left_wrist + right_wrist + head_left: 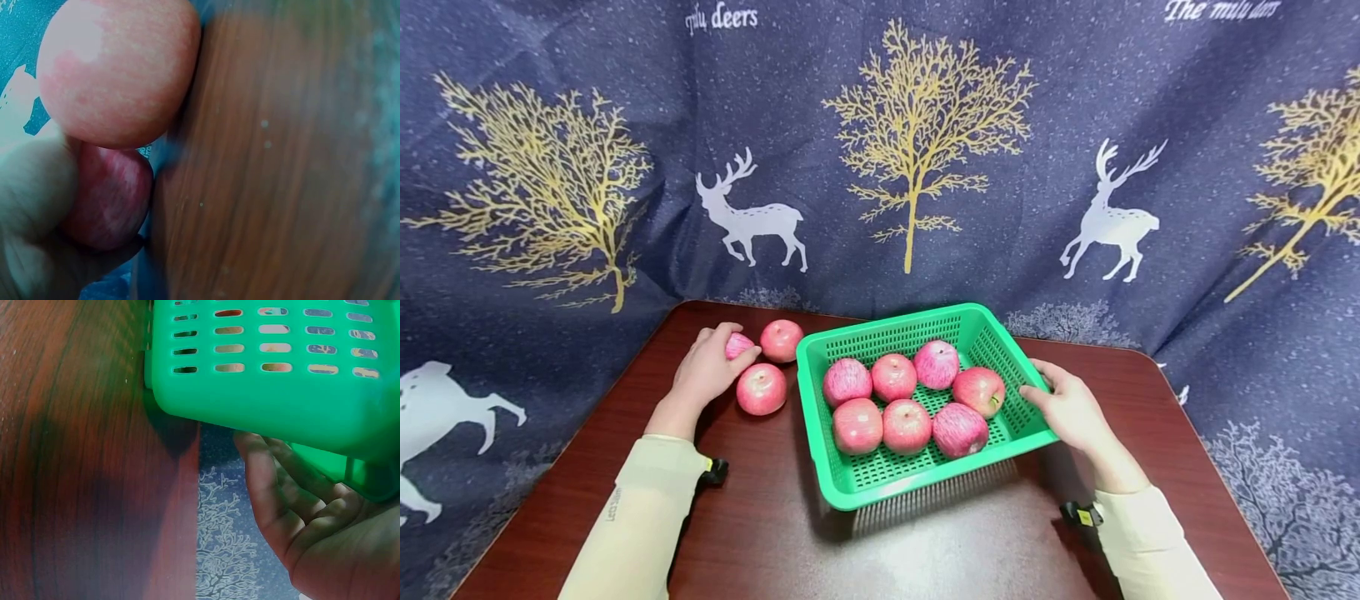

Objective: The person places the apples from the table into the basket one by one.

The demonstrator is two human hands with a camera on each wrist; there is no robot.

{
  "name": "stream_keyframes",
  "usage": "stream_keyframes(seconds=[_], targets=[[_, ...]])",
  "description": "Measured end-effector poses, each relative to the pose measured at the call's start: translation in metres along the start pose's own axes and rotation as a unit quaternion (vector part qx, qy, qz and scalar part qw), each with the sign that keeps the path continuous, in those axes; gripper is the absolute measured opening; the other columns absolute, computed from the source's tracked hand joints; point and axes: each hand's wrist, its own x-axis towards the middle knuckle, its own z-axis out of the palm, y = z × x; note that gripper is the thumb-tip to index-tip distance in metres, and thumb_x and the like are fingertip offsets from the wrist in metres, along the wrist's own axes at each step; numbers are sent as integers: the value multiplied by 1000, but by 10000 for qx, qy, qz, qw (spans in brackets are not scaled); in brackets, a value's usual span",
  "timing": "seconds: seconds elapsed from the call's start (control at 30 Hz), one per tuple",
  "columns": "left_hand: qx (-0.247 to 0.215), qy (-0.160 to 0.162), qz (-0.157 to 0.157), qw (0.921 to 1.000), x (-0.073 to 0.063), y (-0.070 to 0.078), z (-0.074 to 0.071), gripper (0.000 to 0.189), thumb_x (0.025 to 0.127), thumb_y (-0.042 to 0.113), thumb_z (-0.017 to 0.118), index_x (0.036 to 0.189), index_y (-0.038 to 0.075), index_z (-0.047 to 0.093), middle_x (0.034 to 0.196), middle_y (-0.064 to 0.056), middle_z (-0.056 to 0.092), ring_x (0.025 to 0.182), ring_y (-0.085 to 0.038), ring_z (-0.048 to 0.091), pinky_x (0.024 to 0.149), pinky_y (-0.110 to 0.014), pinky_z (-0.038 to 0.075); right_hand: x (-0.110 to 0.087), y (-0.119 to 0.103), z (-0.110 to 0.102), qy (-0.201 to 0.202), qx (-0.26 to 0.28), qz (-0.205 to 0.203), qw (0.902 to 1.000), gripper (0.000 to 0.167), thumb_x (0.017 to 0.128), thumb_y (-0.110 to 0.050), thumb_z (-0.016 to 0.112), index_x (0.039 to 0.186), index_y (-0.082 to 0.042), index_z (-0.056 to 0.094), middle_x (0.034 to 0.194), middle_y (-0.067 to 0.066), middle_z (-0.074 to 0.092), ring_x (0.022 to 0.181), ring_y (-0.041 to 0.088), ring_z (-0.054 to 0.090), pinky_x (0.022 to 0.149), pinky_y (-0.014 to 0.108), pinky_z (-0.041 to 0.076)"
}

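Note:
At the back left of the table, my left hand point(706, 367) curls its thumb and fingers round a pink-red apple point(740, 345), largely covered by the hand in the head view. In the left wrist view, the held apple point(112, 197) sits between thumb and fingers, partly behind a nearer apple point(119, 72). Two loose apples lie close by, one behind point(781, 341) and one in front point(762, 389). My right hand point(1071, 408) grips the right-hand rim of a green plastic basket point(808, 392), thumb over the edge and fingers below it. Several apples point(906, 426) lie inside the basket.
The basket stands on a dark red-brown wooden table point(745, 517), right of the loose apples. Behind the table hangs a dark blue cloth point(865, 208) printed with deer and trees. A bright reflection shows on the tabletop near the front.

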Motion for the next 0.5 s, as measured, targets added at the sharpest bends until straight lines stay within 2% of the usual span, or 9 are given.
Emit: stream_keyframes(seconds=[0.5], targets=[[-18,-38,-29,10000,-1,-1,-3,65,107,46,72,153,3,54,143,-32,54,130,-53,58,105,-71,48,0,1,0,17,-82,-31,10000,55,108,-20,71,157,1,58,128,22,77,90,21,77,80,36,58]])
